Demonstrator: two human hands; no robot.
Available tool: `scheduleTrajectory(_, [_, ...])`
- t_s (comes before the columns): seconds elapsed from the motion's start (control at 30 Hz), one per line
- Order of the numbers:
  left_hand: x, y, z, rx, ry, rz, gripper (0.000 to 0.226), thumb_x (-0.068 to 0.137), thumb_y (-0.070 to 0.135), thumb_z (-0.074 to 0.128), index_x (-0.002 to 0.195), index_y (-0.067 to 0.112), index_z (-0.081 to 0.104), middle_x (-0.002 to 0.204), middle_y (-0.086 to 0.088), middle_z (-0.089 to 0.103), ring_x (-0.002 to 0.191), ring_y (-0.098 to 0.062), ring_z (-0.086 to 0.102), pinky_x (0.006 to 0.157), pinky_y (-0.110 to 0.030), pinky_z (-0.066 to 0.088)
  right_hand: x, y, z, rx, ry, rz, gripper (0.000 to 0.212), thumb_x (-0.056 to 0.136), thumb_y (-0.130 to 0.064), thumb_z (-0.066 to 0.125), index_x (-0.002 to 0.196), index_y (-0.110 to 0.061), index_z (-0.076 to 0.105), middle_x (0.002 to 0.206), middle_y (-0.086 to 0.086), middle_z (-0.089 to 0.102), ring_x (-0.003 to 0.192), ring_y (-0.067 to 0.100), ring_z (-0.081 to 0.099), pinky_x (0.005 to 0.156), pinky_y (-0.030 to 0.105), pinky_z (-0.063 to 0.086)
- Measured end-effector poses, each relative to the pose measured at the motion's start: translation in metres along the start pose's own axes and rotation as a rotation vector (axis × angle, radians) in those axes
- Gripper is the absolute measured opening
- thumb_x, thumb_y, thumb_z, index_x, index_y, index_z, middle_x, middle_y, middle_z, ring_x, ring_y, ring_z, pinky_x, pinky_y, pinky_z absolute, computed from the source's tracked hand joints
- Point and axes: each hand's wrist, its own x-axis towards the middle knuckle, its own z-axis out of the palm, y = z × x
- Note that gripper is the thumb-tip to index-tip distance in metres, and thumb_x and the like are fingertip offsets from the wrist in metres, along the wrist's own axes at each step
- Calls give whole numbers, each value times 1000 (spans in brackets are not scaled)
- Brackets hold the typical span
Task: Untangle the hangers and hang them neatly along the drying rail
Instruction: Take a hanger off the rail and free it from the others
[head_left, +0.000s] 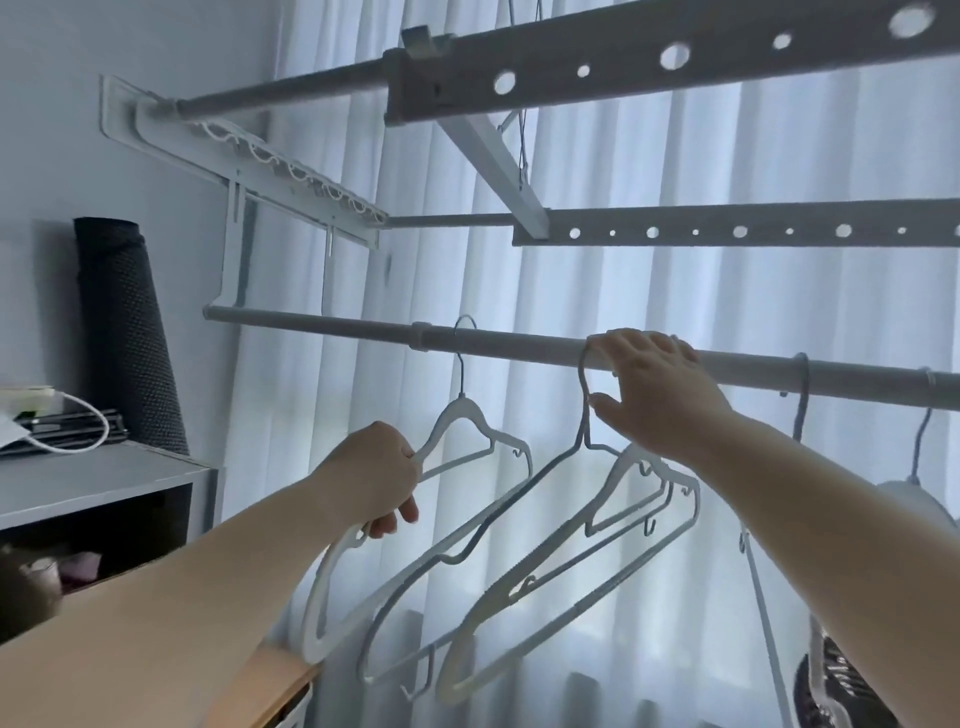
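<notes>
Nearest, the left hand (369, 478) is curled tight round one arm of a white hanger (460, 413). Its hook sits over the rail (519, 349), and its long axis slants down to the left. Higher up, the right hand (660, 389) drapes its fingers over the rail and pinches the hook of a grey hanger (540, 482) between thumb and forefinger (the body also slopes down-left). A bunch of hangers (631, 465) dangles just beneath that wrist, overlapping one another. More hooks (802, 400) sit further right on the rail. A rolled mat (124, 332) stands on the table (93, 483) at left, and a pale curtain (649, 280) hangs behind.
</notes>
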Motion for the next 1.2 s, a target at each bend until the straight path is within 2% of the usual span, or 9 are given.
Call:
scheduleTrajectory(0.23, [11, -10, 8, -14, -18, -44, 23, 93, 8, 34, 89, 3, 55, 66, -8, 66, 32, -16, 42, 47, -24, 41, 8, 7, -3, -11, -27, -12, 52, 92, -31, 47, 140, -23, 29, 144, 2, 38, 132, 24, 34, 109, 33, 23])
scheduleTrajectory(0.37, [16, -16, 1, -18, 12, -44, 24, 91, 6, 33, 93, 2, 57, 63, -9, 65, 38, -20, 42, 49, -24, 39, 15, 5, -2, -32, -36, 14, 53, 92, -34, 46, 141, -23, 28, 142, 3, 41, 128, 25, 39, 106, 35, 26])
scheduleTrajectory(0.6, [21, -32, -9, 1, 50, -40, 22, 91, 5, 34, 83, 7, 54, 59, -6, 63, 29, -14, 41, 37, -19, 38, 17, 4, 5, -46, -4, 30, 50, 93, -33, 44, 140, -26, 30, 141, 1, 42, 128, 24, 39, 106, 34, 26])
scheduleTrajectory(0.83, [20, -37, -12, 3, 35, -29, 22, 92, 8, 34, 83, 8, 54, 59, -4, 64, 23, -9, 41, 35, -18, 38, 18, -1, 9, -41, 10, 40, 51, 93, -32, 46, 141, -25, 29, 142, 1, 41, 129, 24, 38, 108, 34, 24])
scheduleTrajectory(0.93, [17, -36, -14, 13, 13, -31, 20, 93, 13, 36, 89, 9, 55, 67, -3, 64, 41, -15, 52, 42, -20, 42, 17, -2, 9, -30, 6, 45, 53, 93, -32, 46, 142, -25, 27, 143, 1, 40, 131, 23, 36, 109, 33, 22])
scheduleTrajectory(1.0, [15, -37, -18, 102, 46, -15, 23, 93, 27, 42, 106, 15, 56, 90, -2, 65, 72, -21, 63, 61, -26, 49, 16, -2, 8, -20, -3, 44, 56, 92, -32, 47, 144, -24, 25, 144, 2, 40, 133, 24, 34, 110, 33, 20])
scheduleTrajectory(1.07, [10, -35, -24, 264, 137, 21, 41, 90, 42, 45, 125, 20, 47, 120, 0, 56, 105, -21, 57, 84, -30, 45, 14, -1, 7, -7, -10, 44, 60, 92, -31, 48, 145, -22, 22, 146, 3, 37, 136, 24, 30, 113, 33, 16])
scheduleTrajectory(1.13, [0, -28, -29, 239, 225, 122, 45, 90, 44, 44, 128, 21, 46, 123, 2, 53, 108, -18, 53, 85, -28, 40, 12, 1, 6, 13, -3, 73, 62, 92, -30, 49, 146, -21, 19, 148, 4, 34, 139, 24, 25, 116, 35, 10])
scheduleTrajectory(1.2, [-16, -14, -28, 148, 220, 246, 39, 89, 43, 46, 121, 21, 51, 104, 8, 57, 98, -14, 53, 81, -24, 38, 9, 3, 5, 20, 15, 106, 63, 91, -29, 49, 146, -20, 19, 150, 5, 32, 140, 24, 22, 117, 37, 6])
